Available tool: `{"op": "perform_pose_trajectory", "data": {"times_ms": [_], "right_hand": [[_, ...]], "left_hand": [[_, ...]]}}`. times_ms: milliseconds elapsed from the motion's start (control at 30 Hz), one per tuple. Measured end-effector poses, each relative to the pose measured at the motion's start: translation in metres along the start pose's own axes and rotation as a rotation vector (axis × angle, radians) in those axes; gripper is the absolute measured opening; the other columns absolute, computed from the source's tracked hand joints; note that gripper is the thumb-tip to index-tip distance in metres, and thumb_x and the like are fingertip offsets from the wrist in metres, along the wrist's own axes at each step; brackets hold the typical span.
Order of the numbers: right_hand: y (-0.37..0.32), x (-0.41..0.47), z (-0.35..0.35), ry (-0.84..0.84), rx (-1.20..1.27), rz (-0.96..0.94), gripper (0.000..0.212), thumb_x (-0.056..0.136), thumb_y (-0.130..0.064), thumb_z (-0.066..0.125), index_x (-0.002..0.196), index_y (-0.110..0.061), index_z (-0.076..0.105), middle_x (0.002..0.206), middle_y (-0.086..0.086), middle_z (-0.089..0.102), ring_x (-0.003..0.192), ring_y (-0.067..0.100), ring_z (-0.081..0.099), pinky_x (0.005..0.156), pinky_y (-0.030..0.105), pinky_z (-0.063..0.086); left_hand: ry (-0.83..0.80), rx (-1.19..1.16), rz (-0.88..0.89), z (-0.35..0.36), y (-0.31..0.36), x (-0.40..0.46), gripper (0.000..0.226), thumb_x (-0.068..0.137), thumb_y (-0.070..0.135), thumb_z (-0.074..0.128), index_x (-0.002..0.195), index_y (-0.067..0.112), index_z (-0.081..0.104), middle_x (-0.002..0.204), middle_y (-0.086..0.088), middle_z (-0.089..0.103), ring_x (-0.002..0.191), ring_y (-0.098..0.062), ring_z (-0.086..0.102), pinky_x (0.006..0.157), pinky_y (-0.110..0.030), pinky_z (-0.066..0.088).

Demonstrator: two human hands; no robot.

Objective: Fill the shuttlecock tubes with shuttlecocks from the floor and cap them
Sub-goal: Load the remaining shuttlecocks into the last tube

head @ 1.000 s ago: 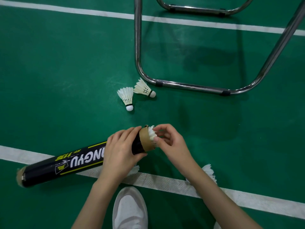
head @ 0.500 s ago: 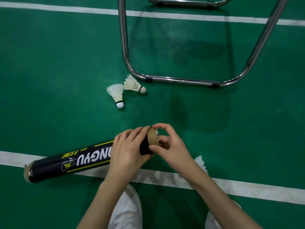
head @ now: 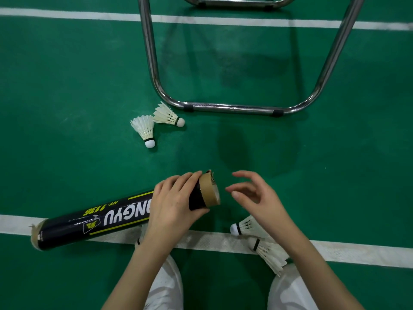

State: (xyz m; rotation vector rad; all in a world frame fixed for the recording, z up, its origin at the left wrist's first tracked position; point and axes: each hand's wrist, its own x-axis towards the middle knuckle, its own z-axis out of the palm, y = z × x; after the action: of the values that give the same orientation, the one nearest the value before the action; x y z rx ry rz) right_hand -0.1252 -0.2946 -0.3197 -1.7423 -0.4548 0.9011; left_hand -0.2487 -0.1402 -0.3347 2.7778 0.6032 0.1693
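Spanning the green court floor toward the far edge: chrome tubular chair frame. Lying across the near white line: long black cardboard shuttlecock tube, long axis running left to right, brown-taped open mouth at right. Gripped near that mouth by left hand, fingers wrapped round. Right hand just beside the mouth, loosely spread, holding nothing; nearer than the left to two white feather shuttlecocks beneath its wrist. Two further white feather shuttlecocks farther off, beyond the tube. Versus half a second ago: right fingers withdrawn from the mouth, shuttlecock now seated inside.
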Motion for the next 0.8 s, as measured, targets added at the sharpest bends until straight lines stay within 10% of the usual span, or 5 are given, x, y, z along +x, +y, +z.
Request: {"op": "perform_pose_trajectory", "data": {"times_ms": [367,533,667,800], "right_hand": [[0.059,-0.028,-0.033,0.121,-0.277,0.141,0.04,0.078,-0.011,0.071,0.109,-0.029,0.052,0.106,-0.013,0.049,0.1,0.0,0.05,0.081,0.006,0.041],[0.07,-0.033,-0.031,0.139,-0.247,0.259,0.032,0.082,-0.019,0.068,0.109,-0.026,0.051,0.089,0.003,0.058,0.08,0.016,0.056,0.069,0.016,0.043],[0.068,-0.034,-0.029,0.047,-0.177,0.29,0.027,0.09,-0.02,0.059,0.115,-0.026,0.052,0.064,0.005,0.061,0.048,-0.002,0.048,0.052,0.009,0.037],[0.062,-0.029,-0.027,0.023,-0.135,0.309,0.029,0.092,-0.019,0.054,0.119,-0.032,0.052,0.082,0.027,0.064,0.069,0.029,0.06,0.07,0.032,0.05]], "left_hand": [[-0.03,0.004,0.031,0.006,0.009,-0.006,0.086,0.046,0.043,0.087,0.123,0.018,0.057,0.113,0.002,0.065,0.096,-0.025,0.059,0.082,-0.039,0.044],[-0.03,0.003,0.029,0.006,0.009,-0.006,0.086,0.046,0.041,0.088,0.123,0.017,0.057,0.113,0.002,0.064,0.096,-0.026,0.059,0.082,-0.039,0.044],[-0.035,0.013,0.033,0.009,0.009,-0.008,0.087,0.044,0.043,0.088,0.122,0.018,0.058,0.112,0.003,0.065,0.095,-0.025,0.06,0.082,-0.039,0.044],[-0.027,0.012,0.039,0.011,0.01,-0.008,0.087,0.044,0.043,0.087,0.122,0.018,0.058,0.112,0.003,0.065,0.095,-0.025,0.06,0.081,-0.039,0.045]]}}
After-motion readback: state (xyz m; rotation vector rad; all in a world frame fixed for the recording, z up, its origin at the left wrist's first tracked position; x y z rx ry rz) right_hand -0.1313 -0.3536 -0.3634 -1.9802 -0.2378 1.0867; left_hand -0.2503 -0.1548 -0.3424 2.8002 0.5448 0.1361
